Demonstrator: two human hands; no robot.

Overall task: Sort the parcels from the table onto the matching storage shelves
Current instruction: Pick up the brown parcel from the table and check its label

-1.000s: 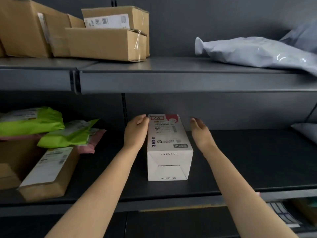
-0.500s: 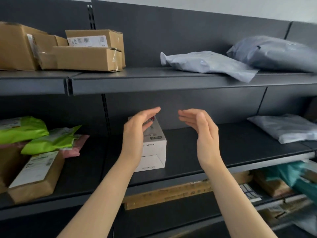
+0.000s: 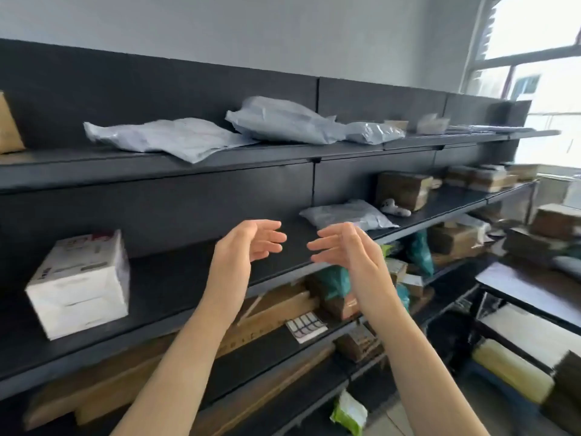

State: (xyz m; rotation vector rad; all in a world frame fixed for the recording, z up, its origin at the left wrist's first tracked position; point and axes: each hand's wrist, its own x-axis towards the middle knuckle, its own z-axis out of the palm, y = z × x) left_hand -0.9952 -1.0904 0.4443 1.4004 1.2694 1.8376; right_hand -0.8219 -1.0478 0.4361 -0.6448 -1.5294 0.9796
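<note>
The white box (image 3: 80,284) stood shelved, well left of both hands, the left hand (image 3: 243,247) and right hand (image 3: 347,250) spread and empty; further parcels presumably remained.

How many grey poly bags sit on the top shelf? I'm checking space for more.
3 clear: a flat bag at left, a puffy bag in the middle, a small bag beside it. Blurry items farther right may include others.

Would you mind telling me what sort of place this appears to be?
Probably a parcel sorting or storage room: long dark metal shelves hold grey mailer bags, a white carton and brown cardboard boxes.
</note>
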